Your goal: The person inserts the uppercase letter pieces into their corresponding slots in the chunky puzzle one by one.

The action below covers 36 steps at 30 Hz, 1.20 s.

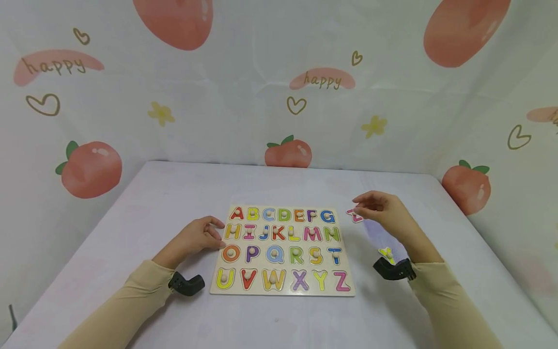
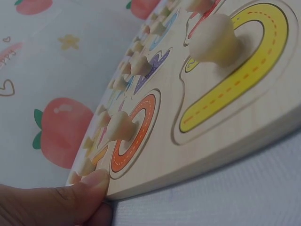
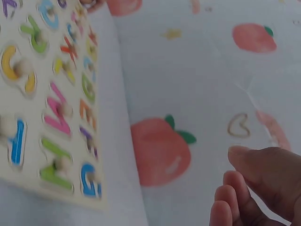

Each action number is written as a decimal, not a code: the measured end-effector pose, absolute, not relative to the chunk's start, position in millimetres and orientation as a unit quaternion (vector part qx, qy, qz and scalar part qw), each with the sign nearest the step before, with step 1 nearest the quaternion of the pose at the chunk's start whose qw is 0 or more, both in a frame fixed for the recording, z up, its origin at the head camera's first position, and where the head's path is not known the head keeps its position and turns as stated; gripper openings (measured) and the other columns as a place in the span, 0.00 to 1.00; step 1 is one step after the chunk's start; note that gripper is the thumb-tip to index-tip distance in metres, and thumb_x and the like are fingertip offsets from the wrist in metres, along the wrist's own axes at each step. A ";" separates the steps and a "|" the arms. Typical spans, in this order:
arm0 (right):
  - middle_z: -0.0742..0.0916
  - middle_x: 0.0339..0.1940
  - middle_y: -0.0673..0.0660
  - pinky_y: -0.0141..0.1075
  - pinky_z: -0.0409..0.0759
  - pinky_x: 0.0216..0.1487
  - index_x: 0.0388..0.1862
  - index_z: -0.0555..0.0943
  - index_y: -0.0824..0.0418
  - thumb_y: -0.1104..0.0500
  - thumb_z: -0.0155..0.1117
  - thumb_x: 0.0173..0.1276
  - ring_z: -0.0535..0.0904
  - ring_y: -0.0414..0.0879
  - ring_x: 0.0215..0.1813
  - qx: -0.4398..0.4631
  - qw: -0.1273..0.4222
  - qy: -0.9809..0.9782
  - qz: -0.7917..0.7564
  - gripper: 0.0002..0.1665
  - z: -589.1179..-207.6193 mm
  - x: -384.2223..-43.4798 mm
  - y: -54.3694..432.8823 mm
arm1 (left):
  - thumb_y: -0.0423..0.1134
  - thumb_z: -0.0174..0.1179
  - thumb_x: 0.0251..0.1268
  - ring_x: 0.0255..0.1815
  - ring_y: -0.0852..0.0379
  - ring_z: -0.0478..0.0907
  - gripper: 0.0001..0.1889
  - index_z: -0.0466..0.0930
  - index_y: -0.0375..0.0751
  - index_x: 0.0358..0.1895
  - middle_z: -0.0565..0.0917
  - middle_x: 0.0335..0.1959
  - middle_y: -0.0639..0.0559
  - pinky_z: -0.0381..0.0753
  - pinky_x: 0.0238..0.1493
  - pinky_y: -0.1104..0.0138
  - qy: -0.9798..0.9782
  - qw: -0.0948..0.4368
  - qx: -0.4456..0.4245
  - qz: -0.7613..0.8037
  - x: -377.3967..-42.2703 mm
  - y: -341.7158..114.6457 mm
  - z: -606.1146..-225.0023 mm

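Observation:
A wooden alphabet puzzle board (image 1: 283, 291) lies on the table, most of its letters bearing round knobs. X, Y and Z show no knobs. My left hand (image 1: 193, 237) touches the board's left edge beside the H and O; the thumb (image 2: 84, 190) rests at that edge in the left wrist view. Off the board's right side, my right hand (image 1: 385, 211) is raised with loosely bent fingers. A pink letter piece (image 1: 357, 218) lies right by its fingertips, partly hidden by the hand. The right wrist view shows nothing between the thumb and fingers (image 3: 273, 176).
A yellow letter piece (image 1: 386, 254) lies near the right wrist, partly covered by the black wrist camera (image 1: 394, 269). A lavender patch shows beside the right forearm. Behind the white table (image 1: 183, 186) hangs a cloth (image 1: 235, 97) printed with peaches.

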State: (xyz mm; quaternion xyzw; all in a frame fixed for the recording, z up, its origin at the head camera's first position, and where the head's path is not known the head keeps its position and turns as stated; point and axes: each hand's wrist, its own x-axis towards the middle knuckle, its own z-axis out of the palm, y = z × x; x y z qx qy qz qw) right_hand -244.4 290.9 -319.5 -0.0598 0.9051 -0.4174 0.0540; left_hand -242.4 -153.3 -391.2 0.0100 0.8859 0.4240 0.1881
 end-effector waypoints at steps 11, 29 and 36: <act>0.86 0.40 0.48 0.27 0.79 0.41 0.55 0.77 0.68 0.51 0.65 0.67 0.82 0.36 0.39 -0.025 0.051 0.917 -0.394 0.26 -339.9 -221.7 360.4 | 0.36 0.72 0.49 0.32 0.55 0.75 0.29 0.72 0.32 0.55 0.82 0.31 0.49 0.71 0.36 0.66 0.888 0.188 0.008 0.420 -242.3 -153.9 -391.7; 0.86 0.33 0.51 0.32 0.74 0.30 0.50 0.79 0.71 0.52 0.68 0.64 0.74 0.39 0.31 0.049 0.169 0.923 -0.341 0.25 -379.0 -182.3 424.4 | 0.35 0.72 0.50 0.31 0.56 0.75 0.28 0.73 0.32 0.54 0.82 0.30 0.48 0.70 0.36 0.66 0.886 0.186 0.006 0.424 -242.1 -153.2 -393.9; 0.82 0.31 0.50 0.31 0.73 0.30 0.49 0.80 0.71 0.53 0.68 0.64 0.72 0.37 0.30 0.043 0.167 0.926 -0.336 0.24 -380.0 -179.9 424.9 | 0.36 0.72 0.49 0.31 0.56 0.76 0.28 0.72 0.32 0.55 0.82 0.30 0.49 0.71 0.36 0.67 0.880 0.190 0.009 0.435 -242.9 -154.0 -392.7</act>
